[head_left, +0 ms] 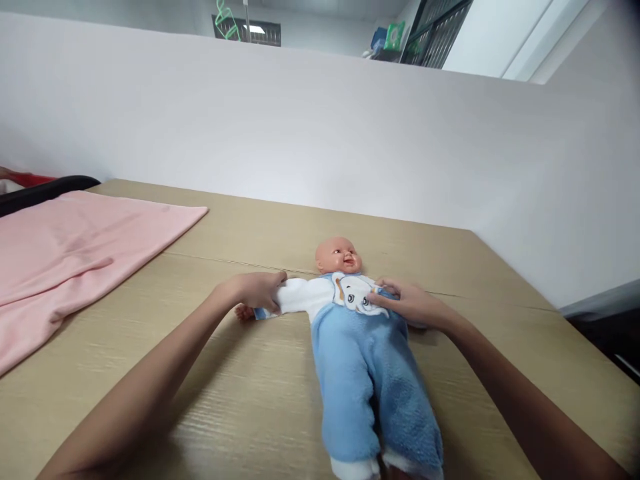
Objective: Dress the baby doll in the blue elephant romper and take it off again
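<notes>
A baby doll with a bald head lies on its back on the wooden table, its head toward the wall. It wears a fuzzy blue-and-white outfit with a white bear face on the chest. My left hand is closed around the white sleeve near its cuff, and the doll's small hand pokes out beyond. On the other side, my right hand grips the outfit at the chest's edge, its thumb over the bear patch. The doll's other arm is mostly hidden beneath that hand.
A pink cloth is spread over the left part of the table. Behind it, at the far left, stands a black-rimmed object with something red. A white partition wall borders the table's back. Dark items sit beyond the right edge.
</notes>
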Motion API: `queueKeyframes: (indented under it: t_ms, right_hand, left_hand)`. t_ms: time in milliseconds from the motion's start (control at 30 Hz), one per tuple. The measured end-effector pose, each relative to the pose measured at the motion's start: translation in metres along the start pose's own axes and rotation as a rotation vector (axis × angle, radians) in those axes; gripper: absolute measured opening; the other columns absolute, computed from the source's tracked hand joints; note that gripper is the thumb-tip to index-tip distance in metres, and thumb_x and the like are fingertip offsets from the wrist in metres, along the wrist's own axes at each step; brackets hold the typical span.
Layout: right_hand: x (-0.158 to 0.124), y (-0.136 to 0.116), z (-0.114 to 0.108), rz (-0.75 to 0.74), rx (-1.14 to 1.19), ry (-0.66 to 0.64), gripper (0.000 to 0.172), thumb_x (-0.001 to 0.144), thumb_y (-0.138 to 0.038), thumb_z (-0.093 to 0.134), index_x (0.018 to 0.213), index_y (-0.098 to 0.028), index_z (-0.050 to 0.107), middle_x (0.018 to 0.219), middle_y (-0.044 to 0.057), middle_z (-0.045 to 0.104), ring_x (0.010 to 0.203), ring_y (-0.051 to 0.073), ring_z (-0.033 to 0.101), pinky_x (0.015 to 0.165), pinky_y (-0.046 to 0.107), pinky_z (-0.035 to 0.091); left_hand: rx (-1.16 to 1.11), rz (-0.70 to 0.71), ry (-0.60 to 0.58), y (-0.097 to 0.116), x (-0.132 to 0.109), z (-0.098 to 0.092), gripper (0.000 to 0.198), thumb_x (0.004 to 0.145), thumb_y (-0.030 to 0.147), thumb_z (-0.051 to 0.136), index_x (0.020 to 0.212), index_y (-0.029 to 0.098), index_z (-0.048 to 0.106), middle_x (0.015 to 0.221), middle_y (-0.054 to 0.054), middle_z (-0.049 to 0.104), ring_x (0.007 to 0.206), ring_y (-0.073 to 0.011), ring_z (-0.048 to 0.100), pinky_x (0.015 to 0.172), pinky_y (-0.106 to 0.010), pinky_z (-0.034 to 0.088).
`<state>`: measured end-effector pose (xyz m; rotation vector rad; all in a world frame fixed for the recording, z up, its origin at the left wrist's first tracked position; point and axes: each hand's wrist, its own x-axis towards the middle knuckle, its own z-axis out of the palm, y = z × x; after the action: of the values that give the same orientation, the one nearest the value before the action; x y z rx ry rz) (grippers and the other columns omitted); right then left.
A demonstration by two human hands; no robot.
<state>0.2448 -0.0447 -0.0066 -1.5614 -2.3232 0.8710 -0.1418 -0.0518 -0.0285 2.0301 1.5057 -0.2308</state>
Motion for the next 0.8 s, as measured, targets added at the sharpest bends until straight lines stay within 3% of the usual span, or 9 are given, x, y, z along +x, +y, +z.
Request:
queueKeyframes:
  t_ms: [67,167,300,433,567,667,800]
  right_hand:
    - [-0.012,0.013,-0.006,-0.039,0.05,-0.064,0.052,0.095,-0.075,0.065,0.097,-0.025,0.076,0.098,0.004,0.081,0.093,0.029,0.074,0.081,0.036,0.056]
    - [-0.029,0.034,-0.003,-0.047,0.113,0.049,0.049,0.097,-0.073,0.065,0.1,-0.025,0.074,0.099,0.005,0.08,0.09,0.028,0.074,0.08,0.037,0.056]
    - [-0.047,0.066,0.013,-0.126,0.05,0.364,0.039,0.098,-0.064,0.068,0.109,-0.026,0.073,0.113,0.008,0.08,0.106,0.033,0.073,0.097,0.046,0.055]
    - [-0.065,0.102,0.026,-0.227,-0.058,0.568,0.036,0.098,-0.058,0.072,0.119,-0.029,0.07,0.129,0.012,0.074,0.128,0.038,0.065,0.112,0.057,0.051]
    - [-0.083,0.143,0.032,-0.183,-0.055,0.529,0.058,0.093,-0.058,0.078,0.141,-0.03,0.062,0.147,0.014,0.066,0.139,0.044,0.06,0.117,0.064,0.049]
    - [-0.091,0.167,0.033,-0.119,0.003,0.507,0.066,0.091,-0.057,0.079,0.148,-0.03,0.059,0.149,0.015,0.066,0.138,0.044,0.062,0.119,0.067,0.049]
    - [-0.095,0.177,0.034,-0.059,0.083,0.496,0.052,0.094,-0.054,0.076,0.139,-0.029,0.066,0.141,0.013,0.074,0.13,0.04,0.07,0.116,0.063,0.054]
  left_hand:
    - [0.035,-0.02,0.037,-0.002,0.0,-0.002,0.066,0.076,0.041,0.076,0.136,0.022,0.055,0.117,-0.011,0.078,0.09,-0.03,0.073,0.069,-0.033,0.05]
    - [0.1,-0.02,0.099,0.0,-0.001,-0.001,0.061,0.081,0.035,0.07,0.139,0.021,0.057,0.113,-0.013,0.078,0.085,-0.03,0.074,0.068,-0.035,0.051]
    - [0.27,0.019,0.254,0.016,-0.008,0.003,0.048,0.083,0.022,0.068,0.131,0.018,0.065,0.135,-0.021,0.07,0.124,-0.042,0.066,0.095,-0.047,0.055]
    - [0.305,0.15,0.474,0.05,-0.019,0.006,0.037,0.1,0.029,0.064,0.136,0.018,0.062,0.147,-0.019,0.063,0.133,-0.0405,0.06,0.11,-0.055,0.051]
    - [0.07,0.419,0.685,0.109,-0.009,0.013,0.029,0.111,0.044,0.056,0.128,0.022,0.063,0.137,-0.012,0.069,0.128,-0.0329,0.061,0.112,-0.049,0.051]
    - [0.059,0.542,0.681,0.154,0.022,0.022,0.028,0.11,0.042,0.061,0.125,0.019,0.066,0.133,-0.013,0.071,0.132,-0.0321,0.059,0.118,-0.047,0.047]
    - [0.18,0.531,0.524,0.187,0.072,0.038,0.03,0.105,0.038,0.071,0.125,0.016,0.069,0.127,-0.013,0.075,0.123,-0.0328,0.064,0.108,-0.046,0.049]
